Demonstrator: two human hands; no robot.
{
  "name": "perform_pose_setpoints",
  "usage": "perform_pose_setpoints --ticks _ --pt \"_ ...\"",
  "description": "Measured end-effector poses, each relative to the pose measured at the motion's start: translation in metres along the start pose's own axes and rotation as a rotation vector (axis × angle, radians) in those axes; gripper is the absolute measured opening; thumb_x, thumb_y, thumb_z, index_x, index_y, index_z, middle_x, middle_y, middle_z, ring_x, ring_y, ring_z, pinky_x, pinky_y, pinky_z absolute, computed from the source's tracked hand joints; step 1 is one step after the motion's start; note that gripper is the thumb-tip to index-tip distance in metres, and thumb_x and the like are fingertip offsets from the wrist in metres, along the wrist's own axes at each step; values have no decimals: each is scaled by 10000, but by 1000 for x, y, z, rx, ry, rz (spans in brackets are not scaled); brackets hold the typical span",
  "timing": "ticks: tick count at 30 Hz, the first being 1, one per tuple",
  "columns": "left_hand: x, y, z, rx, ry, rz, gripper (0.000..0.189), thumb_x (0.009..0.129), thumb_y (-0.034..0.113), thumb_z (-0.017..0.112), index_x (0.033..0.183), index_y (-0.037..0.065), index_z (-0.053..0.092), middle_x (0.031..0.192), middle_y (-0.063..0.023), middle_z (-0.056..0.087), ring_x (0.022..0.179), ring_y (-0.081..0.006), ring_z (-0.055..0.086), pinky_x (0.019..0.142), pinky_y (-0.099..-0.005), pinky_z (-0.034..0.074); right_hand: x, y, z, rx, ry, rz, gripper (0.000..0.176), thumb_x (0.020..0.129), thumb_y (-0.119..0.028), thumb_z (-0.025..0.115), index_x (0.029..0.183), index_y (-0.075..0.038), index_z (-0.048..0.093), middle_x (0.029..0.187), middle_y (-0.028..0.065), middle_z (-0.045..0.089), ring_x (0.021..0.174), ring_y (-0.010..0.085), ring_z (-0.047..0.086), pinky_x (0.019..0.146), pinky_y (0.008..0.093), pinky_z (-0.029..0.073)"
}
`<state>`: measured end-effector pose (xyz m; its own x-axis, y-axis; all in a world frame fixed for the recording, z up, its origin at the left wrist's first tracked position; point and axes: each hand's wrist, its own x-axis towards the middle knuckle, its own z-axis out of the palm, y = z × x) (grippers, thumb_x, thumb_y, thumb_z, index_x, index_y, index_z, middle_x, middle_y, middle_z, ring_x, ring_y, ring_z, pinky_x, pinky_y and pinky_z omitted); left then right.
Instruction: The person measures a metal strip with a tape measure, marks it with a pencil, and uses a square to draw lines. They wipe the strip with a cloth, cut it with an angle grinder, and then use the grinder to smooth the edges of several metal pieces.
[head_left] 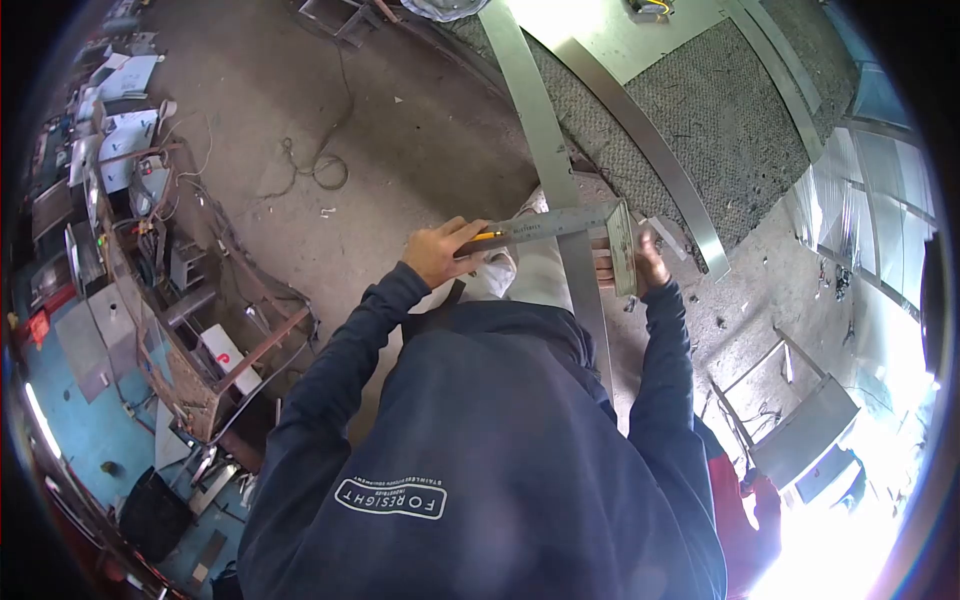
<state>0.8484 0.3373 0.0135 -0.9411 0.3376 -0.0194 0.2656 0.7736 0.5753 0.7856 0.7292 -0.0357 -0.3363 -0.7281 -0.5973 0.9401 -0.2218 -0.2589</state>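
My left hand (pixel 445 252) is closed at the free end of a try square (pixel 550 226), with a yellow pencil (pixel 484 236) between the fingers. The square's blade lies across a long, narrow metal strip (pixel 547 140), which runs from the bench down past my lap. Around the square's thick stock (pixel 622 255), my right hand (pixel 652 264) is closed, thumb on the far side. Some of its fingers show between the strip and the stock. The strip hides part of my legs.
Curved metal strips (pixel 640 130) lie on a carpeted bench (pixel 740 120) ahead. A cluttered metal rack (pixel 180 370) stands at left. A cable (pixel 325 165) lies coiled on the floor. At right are a small metal stand (pixel 805 430) and plastic-wrapped sheets (pixel 860 215).
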Motion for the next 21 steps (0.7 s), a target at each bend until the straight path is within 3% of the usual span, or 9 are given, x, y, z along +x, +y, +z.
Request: perform_pose_setpoints --ticks 2,3,6,10,12,15,18,20,21 --pt "-5 -6 1 8 -48 -59 551 769 322 765 1265 152 596 1011 -101 668 744 -288 678 649 -358 567 7 -10 13 -502 168 91 885 870 -680 521 1390 28 417 1186 226 614 1080 302 611 954 450 479" --pt "-8 -12 6 16 -44 -59 551 769 322 765 1265 152 596 1011 -101 668 744 -288 678 649 -358 567 13 -18 19 -484 175 131 698 913 -528 585 1343 12 481 1130 174 639 1018 246 630 877 388 518" --pt "-18 -29 16 -18 8 -51 508 798 372 725 1254 188 598 978 -62 643 744 -298 669 631 -389 552 45 3 4 -677 298 23 666 916 -509 591 1302 26 498 1137 138 643 910 249 660 845 351 531" --pt "-8 -26 15 -21 -3 -135 392 846 356 689 1184 162 647 990 -86 636 778 -307 667 651 -395 550 33 10 25 -546 322 -10 662 939 -521 541 1331 11 501 1173 144 638 975 222 662 845 316 535" --pt "0 -21 13 -44 21 -119 339 861 350 676 1135 150 672 983 -96 632 790 -311 665 655 -397 548 28 6 25 -347 93 77 676 954 -528 505 1349 19 481 1220 155 626 1097 238 633 940 331 508" --pt "5 -10 10 -69 64 -195 271 885 330 655 1034 108 699 966 -106 622 796 -308 658 642 -402 532 34 10 6 -323 82 99 683 964 -527 480 1362 28 464 1238 179 617 1139 244 618 961 341 508" --pt "20 -1 4 -71 255 -325 256 896 311 646 978 74 702 918 -97 608 751 -309 646 610 -397 513 32 3 18 -279 24 80 690 966 -521 482 1373 34 451 1240 185 613 1113 247 631 930 350 528" --pt "35 1 -1 -75 388 -296 233 910 246 661 953 19 685 818 -81 633 608 -211 597 566 -362 460 34 8 9 -293 82 97 684 967 -513 486 1369 40 453 1238 183 616 1112 249 631 934 352 526" --pt "39 6 -2 -72 381 -289 233 910 246 661 953 19 685 818 -81 633 608 -211 597 566 -362 460 35 11 4 -314 145 115 678 968 -504 490 1365 45 456 1235 181 618 1111 251 631 938 354 524"
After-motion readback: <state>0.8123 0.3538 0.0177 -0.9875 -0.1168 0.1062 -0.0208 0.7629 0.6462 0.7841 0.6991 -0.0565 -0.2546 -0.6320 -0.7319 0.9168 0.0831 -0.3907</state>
